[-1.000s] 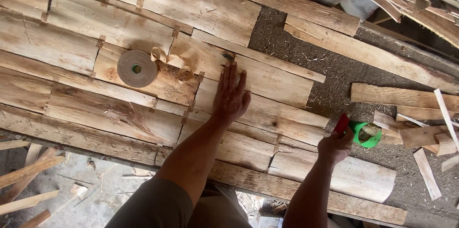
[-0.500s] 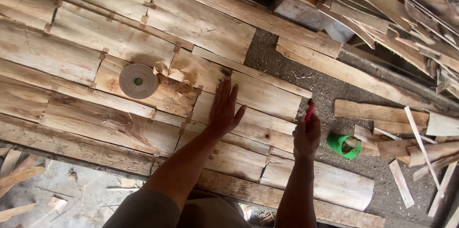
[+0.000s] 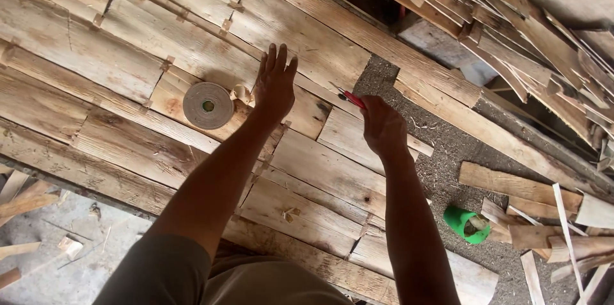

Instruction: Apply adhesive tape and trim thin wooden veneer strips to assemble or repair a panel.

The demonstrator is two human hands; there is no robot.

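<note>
While the left hand (image 3: 275, 84) lies flat with its fingers spread on the rough wooden boards (image 3: 320, 164), the right hand (image 3: 382, 127) is curled shut around a red-handled tool (image 3: 352, 98), and only the red tip pokes out past the knuckles, right over the seam between two boards. Can't tell what kind of tool it is, most of it is buried in the fist.

Only container-ish thing around is a small green cup (image 3: 469, 223) lying on its side on the gritty ground (image 3: 441, 170), off to the right of the right forearm, well apart from both hands. There's something pale and brownish in its mouth, but it's too small to make out.

The boards themselves are pale, knotty, uneven planks laid side by side in a big panel, with little wooden scraps wedged in the gaps. Just left of the left hand, nearly touching it, sits a flat roll of tan tape (image 3: 208, 105) with a greenish core, lying on one of the boards.

Top right there's a messy pile of thin wood offcuts (image 3: 531, 30), and more loose strips (image 3: 563, 228) lie beside the cup.
</note>
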